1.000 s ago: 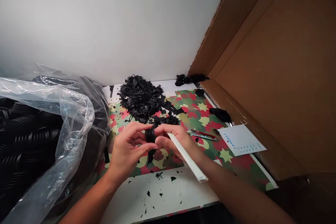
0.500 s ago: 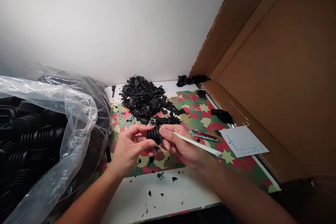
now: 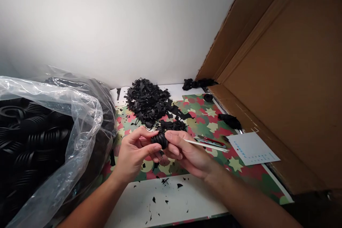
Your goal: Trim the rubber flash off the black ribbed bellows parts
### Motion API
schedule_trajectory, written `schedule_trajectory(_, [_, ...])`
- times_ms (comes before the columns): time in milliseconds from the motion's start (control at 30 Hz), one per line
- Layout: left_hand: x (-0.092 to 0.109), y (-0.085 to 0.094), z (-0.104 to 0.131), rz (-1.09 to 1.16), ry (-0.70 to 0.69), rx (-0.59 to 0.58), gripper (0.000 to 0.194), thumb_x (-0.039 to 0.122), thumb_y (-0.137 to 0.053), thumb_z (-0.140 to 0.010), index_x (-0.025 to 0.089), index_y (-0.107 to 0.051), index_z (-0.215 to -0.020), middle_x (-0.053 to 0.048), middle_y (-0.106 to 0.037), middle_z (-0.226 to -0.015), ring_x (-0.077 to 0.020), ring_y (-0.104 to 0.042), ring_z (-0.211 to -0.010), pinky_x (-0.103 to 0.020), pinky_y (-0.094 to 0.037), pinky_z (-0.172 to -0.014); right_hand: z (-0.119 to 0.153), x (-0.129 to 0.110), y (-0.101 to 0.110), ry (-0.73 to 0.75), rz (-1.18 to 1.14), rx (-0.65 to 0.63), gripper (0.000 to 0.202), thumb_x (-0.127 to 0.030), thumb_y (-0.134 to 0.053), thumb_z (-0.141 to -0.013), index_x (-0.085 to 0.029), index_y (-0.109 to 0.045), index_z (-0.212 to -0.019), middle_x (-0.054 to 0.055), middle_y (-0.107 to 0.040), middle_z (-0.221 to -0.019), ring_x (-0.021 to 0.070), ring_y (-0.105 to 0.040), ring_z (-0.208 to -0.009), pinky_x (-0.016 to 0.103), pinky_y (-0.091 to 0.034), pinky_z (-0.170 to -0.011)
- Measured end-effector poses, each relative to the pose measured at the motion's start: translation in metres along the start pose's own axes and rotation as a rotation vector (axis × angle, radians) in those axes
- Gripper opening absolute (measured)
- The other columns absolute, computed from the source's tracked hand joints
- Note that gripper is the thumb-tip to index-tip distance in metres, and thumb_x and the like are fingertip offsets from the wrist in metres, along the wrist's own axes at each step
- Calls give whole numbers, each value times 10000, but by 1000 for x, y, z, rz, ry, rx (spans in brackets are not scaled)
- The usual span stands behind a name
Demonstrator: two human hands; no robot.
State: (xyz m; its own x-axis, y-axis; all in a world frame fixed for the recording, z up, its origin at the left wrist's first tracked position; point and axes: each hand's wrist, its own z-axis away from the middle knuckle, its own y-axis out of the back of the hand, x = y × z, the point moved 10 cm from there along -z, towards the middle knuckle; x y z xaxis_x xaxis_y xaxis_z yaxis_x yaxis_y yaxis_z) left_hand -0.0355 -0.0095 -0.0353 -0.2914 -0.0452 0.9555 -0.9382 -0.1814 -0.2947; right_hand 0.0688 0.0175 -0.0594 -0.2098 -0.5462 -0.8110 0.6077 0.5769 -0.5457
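A small black ribbed rubber part is held between my two hands at the middle of the view. My left hand pinches its left side with thumb and fingers. The fingers of my right hand press on its right side and also grip a thin white stick-like tool, which points out to the right. Whatever tip the tool has is hidden by the fingers. Behind the hands lies a heap of black scraps on the patterned sheet.
At the left an open clear plastic bag holds many black ribbed parts. Red-handled tools, a white card and a black ring lie at the right, beside a cardboard wall. Small scraps dot the front.
The white tool has turned within my right hand and now lies flatter, its outer end a little higher. The whole scene has shifted slightly right and down. Both hands still hold the black part.
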Motion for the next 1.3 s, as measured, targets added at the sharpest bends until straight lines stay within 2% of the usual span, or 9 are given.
schedule_trajectory(133, [2,1,0,-72,-39,-8,276,261,-935,-685,186,-794,-911,35,-632,-639,-114,-652,-477,-211,-574,-458,-1,-4,4,29,86,46,602,-686,-778,-758,-206,-484,-543,-65,-420,-480,79,-312,-477,237,-375,-504])
schedule_trajectory(300, [29,3,5,-303,-335,18,351,222,-948,-660,234,-822,-988,-18,-646,-935,-96,-658,-620,-221,-607,-579,1,-7,8,60,186,113,590,-685,-758,-764,-200,-499,-549,-61,-448,-475,66,-338,-437,221,-314,-455])
schedule_trajectory(433, [42,-3,10,-507,-458,-11,272,231,-923,-706,226,-825,-959,-33,-692,-860,-123,-656,-637,-232,-615,-594,2,-4,8,53,160,113,577,-674,-757,-761,-205,-495,-552,-63,-450,-475,67,-353,-428,222,-344,-455])
schedule_trajectory(567, [39,2,8,-410,-376,28,258,240,-929,-694,214,-820,-926,-29,-711,-803,-149,-699,-660,-234,-628,-603,2,-8,8,60,149,111,573,-671,-767,-743,-207,-495,-545,-71,-424,-460,60,-293,-413,221,-295,-427])
schedule_trajectory(700, [25,7,4,-204,-220,71,220,295,-925,-693,195,-822,-860,-20,-685,-747,-132,-665,-576,-206,-568,-481,2,-12,4,82,103,96,566,-658,-791,-713,-219,-473,-550,-80,-364,-458,77,-251,-463,219,-276,-431])
schedule_trajectory(900, [17,15,3,-119,-185,129,193,342,-937,-662,207,-840,-760,-40,-683,-734,-131,-624,-616,-207,-526,-493,1,-6,3,75,146,32,505,-627,-735,-813,-210,-512,-637,-74,-397,-504,87,-314,-484,232,-325,-488])
schedule_trajectory(1067, [18,23,2,-177,-138,152,162,304,-942,-638,214,-844,-731,-40,-688,-712,-125,-604,-597,-213,-503,-501,14,-47,37,413,435,271,536,-700,-488,-974,-232,-676,-1157,-34,-543,-678,133,-459,-566,272,-432,-575])
schedule_trajectory(1167, [17,22,0,-230,-109,133,143,288,-931,-637,214,-842,-722,-45,-698,-721,-135,-609,-608,-225,-503,-511,27,-64,32,567,548,276,614,-717,-378,-1007,-255,-768,-1115,35,-642,-864,160,-590,-696,316,-524,-688])
schedule_trajectory(1300, [18,16,0,-316,-103,84,95,271,-894,-682,215,-846,-742,-44,-689,-720,-144,-611,-629,-240,-490,-529,37,-67,18,623,601,254,286,-520,-687,-944,-259,-771,-1024,51,-753,-898,201,-718,-745,331,-581,-670])
